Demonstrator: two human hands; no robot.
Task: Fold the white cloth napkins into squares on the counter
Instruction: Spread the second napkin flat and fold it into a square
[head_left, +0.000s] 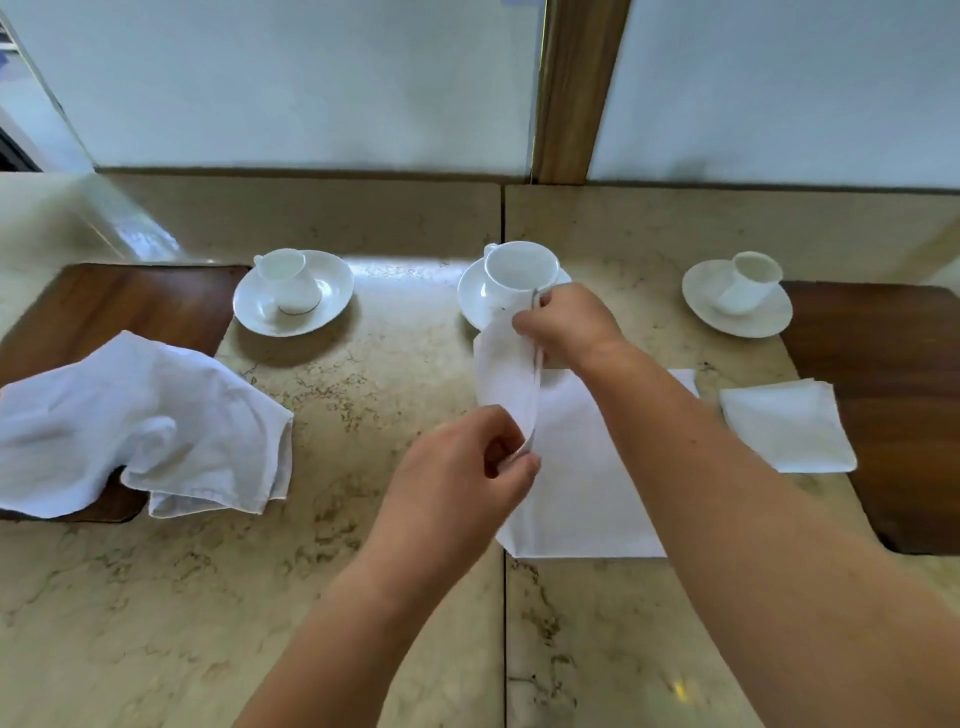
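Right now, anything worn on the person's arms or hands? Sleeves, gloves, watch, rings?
Nothing visible. Both forearms are bare as far as the frame shows, with no sleeve cuff in view. The left hand and right hand have no gloves; no watch or bracelet on either wrist. No rings on the fingers that show.

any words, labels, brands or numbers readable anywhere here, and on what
None can be read: the napkin held by the left hand and right hand, the crumpled napkin, the folded napkin, the cups and the counter show no print.
A dark mark on the left cup is too blurred to tell.
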